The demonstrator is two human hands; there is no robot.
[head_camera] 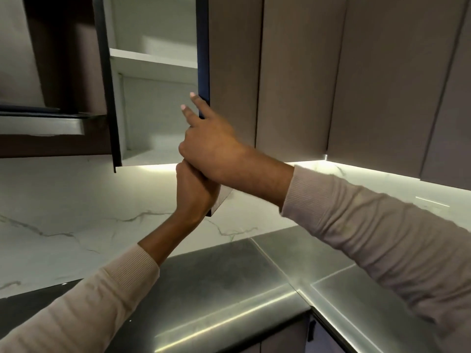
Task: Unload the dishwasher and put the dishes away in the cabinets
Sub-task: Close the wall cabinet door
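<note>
Both hands meet at centre frame on the brown wood-grain cabinet door (234,72), which stands swung out. The left hand (195,192) wraps its lower edge. The right hand (212,149), touching it from above, lays two straight fingers along the dark edge (thumb hidden, so I cannot tell its grip). No dish is in view. The white-lined wall cabinet (153,62) gapes at upper centre. Fingers could be pinched if the door swings shut.

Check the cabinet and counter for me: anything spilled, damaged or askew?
Nothing stands out. The cabinet door is open with both hands on its edge, left hand below right hand. No spill or damage shows on the counter.
</note>
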